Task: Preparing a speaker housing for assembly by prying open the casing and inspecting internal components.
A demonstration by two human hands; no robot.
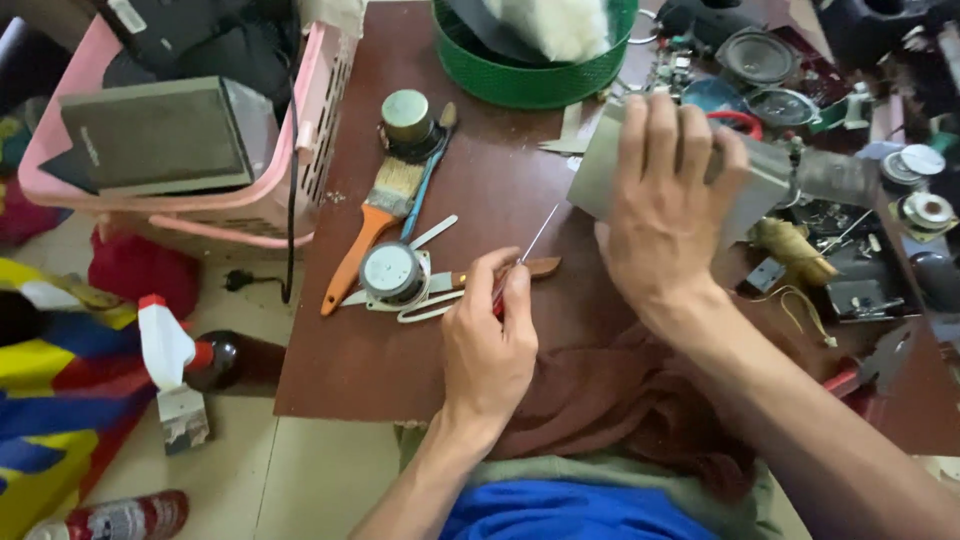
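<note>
My right hand [665, 205] lies on top of a grey box-shaped device [762, 185] and grips it on the brown table [500, 190]. My left hand [490, 335] pinches a thin screwdriver [537, 237] with a red handle; its metal shaft points up toward the box's near corner. Just left of that hand lie a round silver motor [392, 272], a wooden-handled tool [540, 266] and a paintbrush [372, 225] with an orange handle.
A green basket [530, 75] stands at the table's far edge. A pink basket [290, 130] with a grey box sits to the left. Speakers [757, 57] and small parts clutter the right. A spray bottle [172, 375] lies on the floor. A brown cloth [640, 410] covers my lap.
</note>
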